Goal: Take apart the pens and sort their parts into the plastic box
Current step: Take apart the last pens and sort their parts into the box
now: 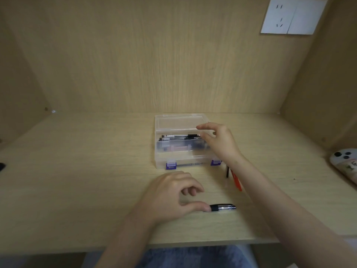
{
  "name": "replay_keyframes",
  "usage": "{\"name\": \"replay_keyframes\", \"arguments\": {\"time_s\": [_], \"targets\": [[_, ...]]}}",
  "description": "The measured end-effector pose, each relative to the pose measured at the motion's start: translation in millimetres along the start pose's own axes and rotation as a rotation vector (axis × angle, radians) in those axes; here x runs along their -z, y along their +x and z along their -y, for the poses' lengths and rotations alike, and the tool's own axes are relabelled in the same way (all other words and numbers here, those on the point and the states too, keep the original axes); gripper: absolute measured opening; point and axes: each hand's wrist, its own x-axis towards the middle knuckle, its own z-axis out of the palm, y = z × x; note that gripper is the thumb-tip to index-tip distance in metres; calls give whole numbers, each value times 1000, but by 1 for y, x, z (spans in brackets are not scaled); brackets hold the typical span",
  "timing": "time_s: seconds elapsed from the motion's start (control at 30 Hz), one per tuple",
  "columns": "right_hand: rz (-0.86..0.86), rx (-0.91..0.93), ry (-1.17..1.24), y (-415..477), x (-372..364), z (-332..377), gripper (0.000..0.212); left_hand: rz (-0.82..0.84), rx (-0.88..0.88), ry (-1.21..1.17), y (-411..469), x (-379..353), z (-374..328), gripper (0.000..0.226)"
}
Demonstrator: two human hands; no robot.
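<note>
A clear plastic box [161, 157] with purple latches stands open on the wooden desk, its lid tipped back. Several pens and pen parts [179, 136] lie inside. My right hand [216, 140] hovers over the box's right side with fingers spread and relaxed, holding nothing. My left hand [172, 194] rests on the desk in front of the box. Its thumb and curled fingers pinch a pen [222, 207] with a black grip and a clear end that sticks out to the right.
A red pen part [237, 182] and a thin black piece [227, 172] lie on the desk partly under my right forearm. A phone [345, 161] sits at the right edge, a dark object [2, 167] at the left edge. A wall socket [280, 15] is on the back panel.
</note>
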Motion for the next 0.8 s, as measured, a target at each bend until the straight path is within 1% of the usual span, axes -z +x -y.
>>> {"name": "replay_keyframes", "arguments": {"time_s": [0.13,0.23,0.33,0.43,0.5,0.57,0.63,0.7,0.77,0.8], "targets": [[-45,54,56,-29,13,3,23,61,-25,60,0,-4,1,47],[-40,69,106,-55,19,0,26,52,-25,110,1,-5,4,37],[9,89,107,-78,22,-4,27,-36,-26,170,2,-5,6,28],[111,151,43,-97,22,-8,10,-159,19,148,2,-3,7,23],[174,159,7,-104,21,-9,14,-232,78,124,1,-3,9,20],[188,151,14,-108,20,-9,12,-258,119,115,1,-3,9,19],[167,121,80,-108,17,-7,9,-250,129,123,1,-4,9,18],[162,45,209,-107,14,-6,11,-241,133,135,0,-4,10,23],[194,-14,334,-106,11,-4,14,-213,124,123,1,-3,10,28],[215,-11,363,-107,10,-3,14,-196,106,122,1,-4,10,29]]}}
